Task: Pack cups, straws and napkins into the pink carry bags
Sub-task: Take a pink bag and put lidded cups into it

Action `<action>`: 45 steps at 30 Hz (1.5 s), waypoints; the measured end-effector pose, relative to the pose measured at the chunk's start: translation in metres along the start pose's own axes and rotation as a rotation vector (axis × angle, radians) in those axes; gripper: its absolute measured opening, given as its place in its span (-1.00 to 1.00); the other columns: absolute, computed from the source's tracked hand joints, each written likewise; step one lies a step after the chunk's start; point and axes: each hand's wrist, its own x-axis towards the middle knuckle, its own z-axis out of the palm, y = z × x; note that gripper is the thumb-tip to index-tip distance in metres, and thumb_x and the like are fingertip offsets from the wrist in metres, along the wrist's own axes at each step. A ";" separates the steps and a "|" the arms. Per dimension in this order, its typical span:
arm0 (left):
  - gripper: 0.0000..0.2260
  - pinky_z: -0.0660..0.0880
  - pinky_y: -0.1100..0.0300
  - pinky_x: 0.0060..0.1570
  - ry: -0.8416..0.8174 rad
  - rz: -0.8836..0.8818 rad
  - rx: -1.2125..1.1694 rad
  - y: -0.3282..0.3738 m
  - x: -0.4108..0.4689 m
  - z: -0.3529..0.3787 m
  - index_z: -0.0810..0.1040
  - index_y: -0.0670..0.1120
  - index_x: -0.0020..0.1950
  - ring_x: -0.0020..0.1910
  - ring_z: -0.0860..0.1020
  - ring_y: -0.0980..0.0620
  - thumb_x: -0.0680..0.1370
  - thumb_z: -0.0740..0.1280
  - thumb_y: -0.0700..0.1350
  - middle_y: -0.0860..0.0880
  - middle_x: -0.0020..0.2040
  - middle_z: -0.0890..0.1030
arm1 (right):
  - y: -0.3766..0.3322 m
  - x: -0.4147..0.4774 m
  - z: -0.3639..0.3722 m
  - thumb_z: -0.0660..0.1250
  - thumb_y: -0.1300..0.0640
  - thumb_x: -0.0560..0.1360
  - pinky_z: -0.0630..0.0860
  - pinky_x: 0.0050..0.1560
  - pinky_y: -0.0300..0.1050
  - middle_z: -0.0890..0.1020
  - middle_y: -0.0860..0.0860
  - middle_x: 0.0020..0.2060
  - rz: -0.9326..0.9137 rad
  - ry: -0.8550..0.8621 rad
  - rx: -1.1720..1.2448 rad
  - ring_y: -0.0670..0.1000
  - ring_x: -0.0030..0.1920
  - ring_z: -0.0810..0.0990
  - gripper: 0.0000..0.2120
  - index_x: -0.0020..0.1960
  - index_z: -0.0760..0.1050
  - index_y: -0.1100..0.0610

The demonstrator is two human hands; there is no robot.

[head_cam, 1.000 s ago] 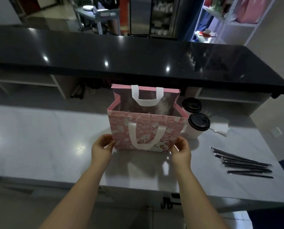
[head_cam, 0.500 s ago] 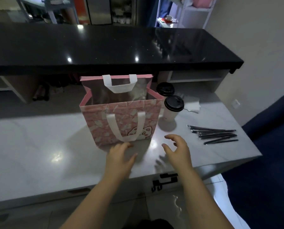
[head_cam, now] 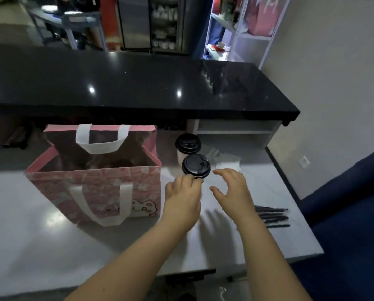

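Head view: pink carry bag [head_cam: 94,192] stands upright on the white marble counter [head_cam: 18,213] with its mouth open. It has a pale patch print, a cartoon rabbit at the lower right of the front panel, a white strap handle front and back, and a dark reflective lining. What's inside is too blurred to read. Two white cups with black lids stand just right of the bag: near cup [head_cam: 196,166], with far cup [head_cam: 188,143] right behind it, the two looking in contact. White napkins [head_cam: 227,161] lie just right of the cups. Black-wrapped straws [head_cam: 270,216] lie in a loose bundle near the counter's right edge. Left hand [head_cam: 182,196] is back-up with fingers loosely bent. Its fingertips are at the near rim of the near cup's lid and it hides most of that cup's body, so I can't tell if there is contact; it is not wrapped round anything visible. Right hand [head_cam: 231,187] is open, fingers spread and curved, thumb out, just right of the near cup and apart from it. Its fingertips sit in front of the napkins and its wrist covers the left ends of the straws. The near cup sits between the two hands at fingertip level. The bag is left of the left hand, near but not touching. A glossy black countertop [head_cam: 138,88] runs behind, raised above the white one.
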 end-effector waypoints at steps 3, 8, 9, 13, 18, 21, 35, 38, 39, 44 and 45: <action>-0.55 0.22 0.05 0.23 0.045 -0.068 0.075 0.008 0.036 -0.008 0.31 0.05 0.42 0.33 0.29 -0.06 0.52 0.21 -0.11 0.02 0.38 0.34 | 0.014 0.037 -0.003 0.47 0.02 0.41 0.31 0.29 -0.12 0.45 -0.08 0.25 -0.049 -0.138 -0.057 -0.01 0.30 0.32 -0.46 0.35 0.41 -0.07; -0.52 0.25 0.04 0.24 0.179 -0.202 0.131 0.010 0.083 -0.038 0.33 0.06 0.43 0.35 0.29 -0.05 0.50 0.26 -0.11 0.01 0.38 0.36 | -0.004 0.084 0.026 0.41 -0.13 0.37 0.19 0.44 0.09 0.20 0.05 0.49 -0.190 -0.352 -0.236 0.19 0.46 0.13 -0.26 0.48 0.19 -0.14; -0.53 0.25 0.04 0.25 0.199 -0.219 0.143 0.010 0.089 -0.043 0.33 0.06 0.43 0.36 0.29 -0.05 0.51 0.26 -0.11 0.01 0.39 0.36 | -0.007 0.086 0.033 0.40 -0.13 0.38 0.16 0.45 0.13 0.16 0.07 0.51 -0.216 -0.394 -0.292 0.23 0.47 0.11 -0.23 0.50 0.14 -0.14; -0.53 0.25 0.02 0.26 0.252 -0.241 0.138 0.015 0.104 -0.061 0.35 0.06 0.42 0.36 0.28 -0.04 0.51 0.26 -0.13 0.01 0.37 0.37 | -0.002 0.074 0.044 0.43 0.02 0.37 0.33 0.32 0.12 0.23 0.12 0.46 -0.312 -0.339 -0.325 0.25 0.35 0.26 -0.23 0.50 0.18 -0.07; -0.56 0.27 -0.02 0.24 0.330 -0.225 0.154 0.011 0.118 -0.086 0.41 0.05 0.37 0.31 0.34 -0.07 0.50 0.30 -0.15 0.00 0.29 0.44 | -0.012 0.076 0.018 0.43 0.04 0.35 0.39 0.25 0.12 0.27 0.11 0.43 -0.406 -0.261 -0.213 0.21 0.33 0.24 -0.33 0.43 0.32 -0.08; -0.58 0.28 -0.01 0.19 0.382 -0.255 0.160 -0.002 0.122 -0.109 0.46 0.05 0.32 0.27 0.36 -0.08 0.47 0.31 -0.15 0.00 0.24 0.48 | -0.040 0.100 -0.011 0.47 0.03 0.33 0.37 0.28 0.12 0.27 0.09 0.44 -0.457 -0.189 -0.148 0.19 0.36 0.21 -0.31 0.43 0.34 -0.10; -0.83 0.54 0.26 -0.20 0.093 -0.233 -0.364 -0.184 0.009 -0.207 0.59 0.20 -0.17 -0.19 0.57 0.28 0.34 0.53 0.12 0.20 -0.21 0.62 | -0.201 0.135 -0.042 0.51 0.05 0.34 0.16 0.20 -0.35 0.27 -0.18 0.34 -0.530 -0.021 0.160 -0.10 0.34 0.19 -0.29 0.40 0.30 -0.28; -0.85 0.56 0.29 -0.18 -0.024 -0.164 -0.323 -0.223 -0.002 -0.210 0.61 0.23 -0.18 -0.18 0.59 0.31 0.34 0.54 0.10 0.30 -0.18 0.61 | -0.239 0.120 -0.027 0.47 -0.04 0.35 0.21 0.24 -0.27 0.25 -0.23 0.33 -0.530 -0.079 0.158 -0.09 0.36 0.20 -0.31 0.39 0.28 -0.32; -0.85 0.56 0.29 -0.15 -0.045 -0.137 -0.283 -0.233 -0.001 -0.211 0.61 0.24 -0.16 -0.14 0.57 0.33 0.35 0.54 0.10 0.32 -0.17 0.61 | -0.250 0.115 -0.021 0.47 -0.06 0.35 0.25 0.26 -0.21 0.26 -0.23 0.33 -0.531 -0.095 0.135 -0.09 0.35 0.21 -0.31 0.39 0.28 -0.32; -0.35 0.41 0.07 0.24 -0.080 0.141 -0.050 -0.254 0.017 -0.212 0.47 0.21 0.30 0.22 0.46 0.19 0.24 0.41 0.34 0.26 0.19 0.53 | -0.286 0.086 0.014 0.50 -0.02 0.32 0.35 0.26 -0.15 0.33 -0.18 0.28 -0.496 -0.137 0.026 -0.07 0.29 0.28 -0.33 0.37 0.36 -0.24; -0.21 0.35 0.03 0.31 -0.105 0.151 -0.031 -0.256 0.020 -0.210 0.36 0.20 0.39 0.32 0.38 0.13 0.20 0.38 0.40 0.21 0.30 0.45 | -0.290 0.080 0.022 0.52 0.00 0.32 0.34 0.24 -0.21 0.33 -0.17 0.28 -0.484 -0.122 -0.006 -0.07 0.29 0.28 -0.34 0.37 0.39 -0.21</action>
